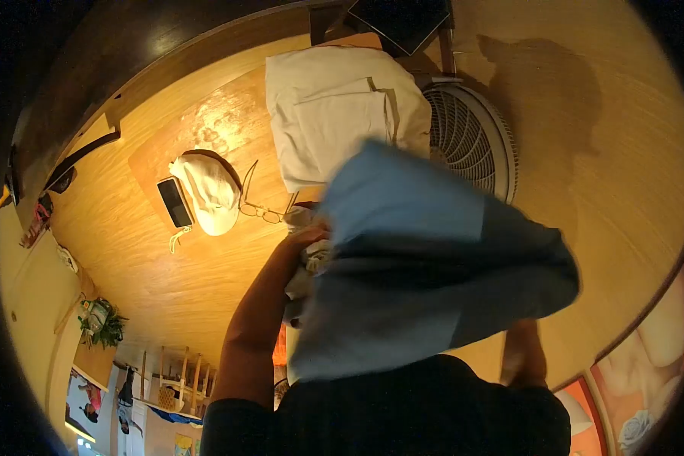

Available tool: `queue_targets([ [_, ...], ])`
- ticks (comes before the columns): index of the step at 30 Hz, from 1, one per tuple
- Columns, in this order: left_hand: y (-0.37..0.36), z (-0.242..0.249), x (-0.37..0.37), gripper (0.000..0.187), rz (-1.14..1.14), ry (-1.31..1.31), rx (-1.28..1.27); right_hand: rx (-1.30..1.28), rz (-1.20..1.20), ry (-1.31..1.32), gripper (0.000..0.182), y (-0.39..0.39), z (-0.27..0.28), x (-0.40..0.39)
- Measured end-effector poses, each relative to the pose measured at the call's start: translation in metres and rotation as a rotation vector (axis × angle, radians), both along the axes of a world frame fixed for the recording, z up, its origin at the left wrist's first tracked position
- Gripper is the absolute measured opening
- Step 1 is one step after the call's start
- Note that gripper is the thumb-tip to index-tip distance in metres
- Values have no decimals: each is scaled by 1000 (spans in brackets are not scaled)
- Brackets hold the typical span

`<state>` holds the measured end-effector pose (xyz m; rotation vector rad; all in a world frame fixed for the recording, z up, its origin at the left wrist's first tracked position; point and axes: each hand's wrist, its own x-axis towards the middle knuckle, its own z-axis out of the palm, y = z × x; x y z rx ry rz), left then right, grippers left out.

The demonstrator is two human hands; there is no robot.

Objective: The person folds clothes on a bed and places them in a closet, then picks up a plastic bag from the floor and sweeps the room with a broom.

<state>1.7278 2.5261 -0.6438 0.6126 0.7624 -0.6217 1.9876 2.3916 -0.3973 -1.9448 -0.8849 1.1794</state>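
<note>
Blue-grey cloth garment (425, 266), blurred, hangs spread above the wooden worktop (159, 251), held between both hands: left hand (308, 235) grips one edge, right hand (524, 357) mostly hidden beneath. Folded white cloth (334, 106) lies beyond.

A single head-worn fisheye camera looks steeply down from close above the person's own arms onto the glossy orange-brown wooden tabletop (205, 144). The picture appears upside down: the person's dark-shirted torso fills the lower edge, and the tabletop stretches away from it. Black corners ring the circular view.
</note>
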Motion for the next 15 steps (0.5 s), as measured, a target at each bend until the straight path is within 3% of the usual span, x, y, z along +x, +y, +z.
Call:
queue_targets([
  [4, 12, -13, 7, 47, -9, 31, 133, -371, -257, 166, 47, -53, 100, 42],
  [6, 18, -23, 11, 47, -13, 56, 204, -459, -320, 213, 46, -36, 92, 40],
  [8, 23, -29, 0, 47, -26, 82, 272, -1011, 613, 373, 45, -41, 57, 39],
  [9, 23, -34, -2, 47, -33, 95, 304, -1011, 610, 377, 45, -45, 37, 27],
  [11, 25, -39, -30, 47, -45, 118, 354, -806, 974, 417, 35, -45, -4, -18],
  [12, 23, -36, -42, 48, -46, 129, 392, -712, 1021, 452, 31, -40, -25, -37],
  [13, 27, -44, -28, 48, -50, 141, 429, -827, 1182, 405, 30, -60, -63, -67],
  [15, 33, -54, -10, 48, -66, 161, 508, -655, 1042, 382, 35, -64, -107, -102],
])
